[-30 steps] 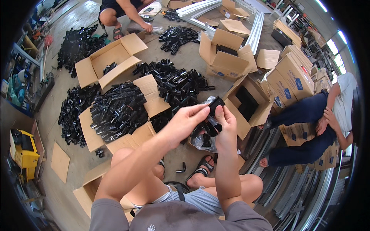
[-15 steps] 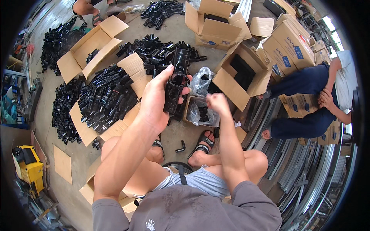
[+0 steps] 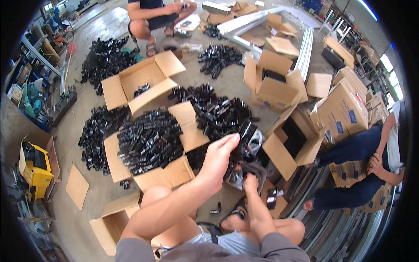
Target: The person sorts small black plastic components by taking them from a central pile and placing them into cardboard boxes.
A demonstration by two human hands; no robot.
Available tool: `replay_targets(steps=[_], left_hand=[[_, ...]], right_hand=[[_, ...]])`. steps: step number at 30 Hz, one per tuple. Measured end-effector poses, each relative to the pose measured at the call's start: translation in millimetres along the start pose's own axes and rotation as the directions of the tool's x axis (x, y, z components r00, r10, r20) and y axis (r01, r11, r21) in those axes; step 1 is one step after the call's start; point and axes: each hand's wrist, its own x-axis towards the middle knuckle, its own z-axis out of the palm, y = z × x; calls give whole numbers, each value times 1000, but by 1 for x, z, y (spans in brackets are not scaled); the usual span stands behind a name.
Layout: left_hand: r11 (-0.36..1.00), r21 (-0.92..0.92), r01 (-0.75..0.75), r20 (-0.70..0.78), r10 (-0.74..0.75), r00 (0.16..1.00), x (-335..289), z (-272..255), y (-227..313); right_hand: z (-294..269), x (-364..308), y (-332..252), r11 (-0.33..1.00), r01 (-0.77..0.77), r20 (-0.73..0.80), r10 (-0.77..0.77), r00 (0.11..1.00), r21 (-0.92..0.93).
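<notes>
My left hand is raised in front of me, closed round a black tubular fitting. Its thumb lies along the near side, and the hand hides much of the piece. Lower and to the right, my right hand reaches down into a small box lined with a clear plastic bag. Its fingertips are hidden there, so I cannot see what they touch. Just beyond the left hand lies a heap of black tube fittings.
More black fittings fill an opened carton left of centre. Opened cardboard boxes stand at the far left and right. A person in dark trousers is at the right; another person crouches at the back. Metal profiles lie lower right.
My view has tilted up, showing more of the far floor. My right hand has gone down into the bag-lined box. The left hand has turned, with the fitting now largely behind it.
</notes>
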Motion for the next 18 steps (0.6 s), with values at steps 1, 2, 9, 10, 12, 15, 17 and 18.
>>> replay_targets(steps=[1,2,9,10,12,15,17,18], left_hand=[[1000,-2,-12,-2,12,1000,0,-2,1],[1000,-14,-20,-11,20,1000,-3,-1,5],[976,12,-219,-17,219,976,5,9,0],[969,59,-238,-20,240,971,4,10,0],[944,134,-301,-39,308,950,1,5,1],[855,244,-458,9,470,882,-3,9,-1],[844,227,-486,27,494,869,-6,11,-3],[802,298,-518,32,534,845,-8,10,-5]], right_hand=[[-6,-7,-6,999,-3,22,2,1000,47],[-10,-12,-10,992,-28,-2,28,1000,124],[-114,-33,-78,547,206,-335,147,931,811],[-140,-37,-97,356,224,-289,143,947,907],[-222,-75,-158,115,252,-264,96,960,961],[-295,-113,-187,-114,309,-313,-20,949,944],[-334,-139,-207,-132,329,-347,-139,928,935],[-341,-145,-212,-134,330,-348,-143,927,934]])
